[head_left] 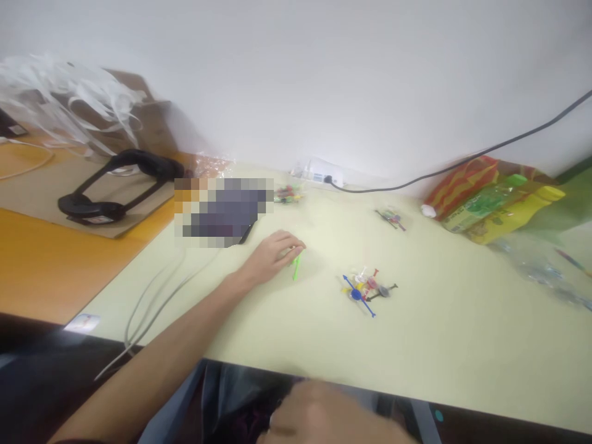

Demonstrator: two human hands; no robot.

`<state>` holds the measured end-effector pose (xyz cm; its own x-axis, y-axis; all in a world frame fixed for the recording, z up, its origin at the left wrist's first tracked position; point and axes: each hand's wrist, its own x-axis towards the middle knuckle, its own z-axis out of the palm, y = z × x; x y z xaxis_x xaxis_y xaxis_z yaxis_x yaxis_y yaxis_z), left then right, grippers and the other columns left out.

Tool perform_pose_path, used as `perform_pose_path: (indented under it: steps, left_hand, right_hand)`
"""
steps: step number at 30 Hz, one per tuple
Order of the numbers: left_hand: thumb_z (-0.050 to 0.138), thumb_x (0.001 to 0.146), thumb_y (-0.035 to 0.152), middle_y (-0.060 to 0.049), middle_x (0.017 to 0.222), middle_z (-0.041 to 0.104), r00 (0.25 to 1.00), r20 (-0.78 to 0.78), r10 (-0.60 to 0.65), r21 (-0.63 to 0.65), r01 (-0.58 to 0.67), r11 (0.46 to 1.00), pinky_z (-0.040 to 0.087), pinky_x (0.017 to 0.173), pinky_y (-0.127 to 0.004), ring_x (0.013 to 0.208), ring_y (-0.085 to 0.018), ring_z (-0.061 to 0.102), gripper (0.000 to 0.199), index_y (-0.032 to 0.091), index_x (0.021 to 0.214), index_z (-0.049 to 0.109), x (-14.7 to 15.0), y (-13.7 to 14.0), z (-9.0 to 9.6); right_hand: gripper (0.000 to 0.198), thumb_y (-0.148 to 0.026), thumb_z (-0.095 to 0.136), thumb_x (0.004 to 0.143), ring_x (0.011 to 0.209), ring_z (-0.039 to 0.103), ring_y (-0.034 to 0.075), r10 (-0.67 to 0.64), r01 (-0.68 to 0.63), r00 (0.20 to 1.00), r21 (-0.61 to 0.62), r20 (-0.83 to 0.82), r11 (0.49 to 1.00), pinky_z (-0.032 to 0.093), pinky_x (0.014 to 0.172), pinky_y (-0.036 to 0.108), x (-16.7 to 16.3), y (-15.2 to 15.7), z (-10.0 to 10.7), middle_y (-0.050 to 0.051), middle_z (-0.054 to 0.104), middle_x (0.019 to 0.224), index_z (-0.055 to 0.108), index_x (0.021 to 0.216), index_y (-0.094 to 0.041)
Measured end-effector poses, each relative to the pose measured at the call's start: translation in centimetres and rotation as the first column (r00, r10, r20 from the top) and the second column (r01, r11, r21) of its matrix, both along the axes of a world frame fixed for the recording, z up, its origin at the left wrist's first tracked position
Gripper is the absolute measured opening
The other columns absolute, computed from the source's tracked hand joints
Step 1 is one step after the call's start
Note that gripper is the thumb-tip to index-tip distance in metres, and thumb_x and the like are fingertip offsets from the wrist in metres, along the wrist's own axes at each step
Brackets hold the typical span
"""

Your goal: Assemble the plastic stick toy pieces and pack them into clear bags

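Observation:
Above the middle of the pale table, my left hand is closed in a pinch on a bright green plastic spinner arrow. Part of that arrow is hidden by the fingers. To the right lies a small pile of spinner arrows in white, red, yellow and dark colours, with a blue spinner arrow at its front. My right hand is low in the view, in front of the table's near edge. It is blurred, so its fingers and anything in them cannot be made out.
Two more small piles of coloured pieces lie behind, one pile near a pixelated dark object, another pile farther right. A black cable runs to a power strip. Bags and a green bottle stand right; a black frame-like device left.

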<state>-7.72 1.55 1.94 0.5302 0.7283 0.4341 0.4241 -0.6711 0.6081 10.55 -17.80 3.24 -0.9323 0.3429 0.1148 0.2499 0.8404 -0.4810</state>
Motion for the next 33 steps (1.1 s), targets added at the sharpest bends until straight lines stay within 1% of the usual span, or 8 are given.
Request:
perform_pose_path:
  steps: [2, 4, 5, 7, 13, 18, 25, 33]
  left_hand:
    - [0.048, 0.105, 0.036, -0.008, 0.106, 0.073, 1.000, -0.005, -0.017, 0.052, 0.017, 0.999, 0.048, 0.095, -0.038, 0.102, -0.023, 0.063, 0.028, 0.021, 0.107, 0.071, 0.3, -0.3, 0.1]
    - [0.049, 0.105, 0.033, -0.008, 0.107, 0.074, 0.999, -0.023, -0.041, 0.092, 0.043, 0.995, 0.046, 0.095, -0.039, 0.102, -0.023, 0.063, 0.025, 0.021, 0.109, 0.070, 0.8, -0.7, 0.1]
    - [0.050, 0.105, 0.032, -0.007, 0.106, 0.074, 0.998, -0.032, -0.052, 0.107, 0.056, 0.993, 0.046, 0.094, -0.039, 0.102, -0.023, 0.063, 0.024, 0.021, 0.109, 0.070, 1.0, -0.9, 0.2]
    - [0.050, 0.105, 0.031, -0.007, 0.105, 0.075, 0.996, -0.047, -0.070, 0.123, 0.076, 0.989, 0.045, 0.093, -0.039, 0.101, -0.022, 0.064, 0.023, 0.022, 0.110, 0.070, 1.5, -1.3, 0.3]
    - [0.048, 0.105, 0.032, -0.007, 0.105, 0.075, 0.990, -0.082, -0.112, 0.097, 0.120, 0.988, 0.045, 0.094, -0.040, 0.101, -0.022, 0.065, 0.026, 0.023, 0.108, 0.072, 2.1, -1.9, 0.4]
    - [0.049, 0.105, 0.031, -0.007, 0.105, 0.075, 0.992, -0.064, -0.110, 0.088, 0.115, 0.989, 0.045, 0.094, -0.040, 0.101, -0.022, 0.064, 0.024, 0.023, 0.107, 0.071, 2.0, -1.8, 0.5]
    - [0.050, 0.105, 0.029, -0.006, 0.105, 0.074, 0.991, -0.070, -0.115, 0.096, 0.122, 0.988, 0.044, 0.094, -0.039, 0.100, -0.021, 0.063, 0.021, 0.022, 0.107, 0.070, 2.1, -1.7, 0.4]
    - [0.049, 0.105, 0.029, -0.007, 0.105, 0.075, 0.990, -0.074, -0.120, 0.101, 0.127, 0.987, 0.044, 0.094, -0.039, 0.101, -0.022, 0.064, 0.023, 0.021, 0.107, 0.070, 2.0, -1.7, 0.2]
  right_hand:
    - [0.023, -0.028, 0.049, 0.102, 0.071, 0.057, 0.015, -0.337, 0.336, 0.941, 0.100, -0.014, 0.936, 0.040, 0.070, 0.031, 3.2, 2.4, 3.6, 0.001, 0.066, 0.078, 0.063, 0.086, -0.020]
    - [0.025, -0.035, 0.052, 0.102, 0.082, 0.060, 0.021, -0.696, 0.666, 0.717, 0.252, 0.043, 0.702, 0.038, 0.080, 0.037, 6.4, 5.7, 6.1, 0.007, 0.069, 0.085, 0.067, 0.090, -0.018]
    - [0.030, -0.040, 0.055, 0.101, 0.084, 0.060, 0.024, -0.800, 0.741, 0.592, 0.325, 0.094, 0.587, 0.036, 0.081, 0.039, 7.7, 7.4, 6.7, 0.010, 0.069, 0.086, 0.067, 0.085, -0.018]
    - [0.038, -0.047, 0.056, 0.100, 0.087, 0.061, 0.027, -0.865, 0.792, 0.455, 0.347, 0.212, 0.502, 0.036, 0.083, 0.041, 9.4, 10.4, 6.6, 0.011, 0.068, 0.085, 0.067, 0.079, -0.017]
    - [0.035, -0.039, 0.061, 0.093, 0.072, 0.062, 0.022, -0.778, 0.801, 0.462, 0.175, 0.426, 0.572, 0.036, 0.089, 0.042, 8.2, 14.1, 2.8, 0.004, 0.062, 0.064, 0.060, 0.065, -0.018]
    - [0.036, -0.025, 0.051, 0.092, 0.057, 0.054, 0.016, -0.730, 0.788, 0.511, 0.091, 0.454, 0.609, 0.038, 0.083, 0.037, 7.7, 14.7, 2.9, 0.001, 0.057, 0.055, 0.051, 0.057, -0.019]
    - [0.027, -0.040, 0.058, 0.093, 0.067, 0.062, 0.019, -0.754, 0.831, 0.525, -0.047, 0.395, 0.554, 0.039, 0.073, 0.032, 9.1, 13.9, 4.2, 0.003, 0.069, 0.070, 0.067, 0.076, -0.021]
    - [0.024, -0.039, 0.050, 0.100, 0.065, 0.062, 0.021, -0.796, 0.864, 0.501, -0.140, 0.341, 0.484, 0.037, 0.064, 0.030, 10.0, 8.1, 4.9, 0.001, 0.066, 0.065, 0.068, 0.097, -0.024]
